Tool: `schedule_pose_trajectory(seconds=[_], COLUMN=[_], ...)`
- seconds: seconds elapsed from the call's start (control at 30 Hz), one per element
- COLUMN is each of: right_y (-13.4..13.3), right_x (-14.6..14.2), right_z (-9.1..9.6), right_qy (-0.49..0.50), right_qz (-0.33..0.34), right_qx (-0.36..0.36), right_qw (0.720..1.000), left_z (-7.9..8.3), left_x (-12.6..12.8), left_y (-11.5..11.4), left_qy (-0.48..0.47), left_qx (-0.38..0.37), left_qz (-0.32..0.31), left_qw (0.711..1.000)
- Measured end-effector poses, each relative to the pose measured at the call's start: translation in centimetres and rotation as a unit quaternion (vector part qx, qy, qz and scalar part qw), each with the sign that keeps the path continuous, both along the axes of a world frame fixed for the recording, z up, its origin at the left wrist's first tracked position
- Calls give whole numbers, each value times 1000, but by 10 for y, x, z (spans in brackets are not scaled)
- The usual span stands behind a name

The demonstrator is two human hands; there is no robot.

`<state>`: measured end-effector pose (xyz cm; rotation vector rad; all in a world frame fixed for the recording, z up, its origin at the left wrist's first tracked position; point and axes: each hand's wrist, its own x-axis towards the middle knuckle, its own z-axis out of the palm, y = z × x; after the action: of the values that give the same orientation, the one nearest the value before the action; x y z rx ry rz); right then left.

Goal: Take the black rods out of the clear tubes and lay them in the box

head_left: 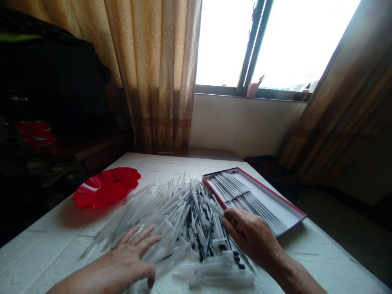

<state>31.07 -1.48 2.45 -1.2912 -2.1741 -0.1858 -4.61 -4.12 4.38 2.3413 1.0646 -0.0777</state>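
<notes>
A large heap of clear plastic pen tubes and thin refills (177,212) lies spread over the white table (45,249). My left hand (125,261) rests flat on the near left edge of the heap, fingers stretched out and apart. My right hand (249,234) is at the heap's right side, fingers curled in a pinch around a thin refill. Just beyond it lies a shallow red-rimmed box (275,200) with refills laid in neat rows.
A red wavy-edged plastic dish (105,188) sits on the table's left side. Curtains hang behind, with a bright window and sill above a white wall. Dark furniture stands to the left, and the table's right edge drops to the floor.
</notes>
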Motion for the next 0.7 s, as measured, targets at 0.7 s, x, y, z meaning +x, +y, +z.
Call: schedule_pose_trajectory(seconds=[0.7], right_y=[-2], right_x=[-2], right_z=[3], right_qy=[3], right_qz=[-7], right_qx=[-27], right_qw=[1000], left_z=[-6], left_x=[-4], left_y=[3], left_qy=[38], left_qx=[79], left_qz=[4], left_qw=[996])
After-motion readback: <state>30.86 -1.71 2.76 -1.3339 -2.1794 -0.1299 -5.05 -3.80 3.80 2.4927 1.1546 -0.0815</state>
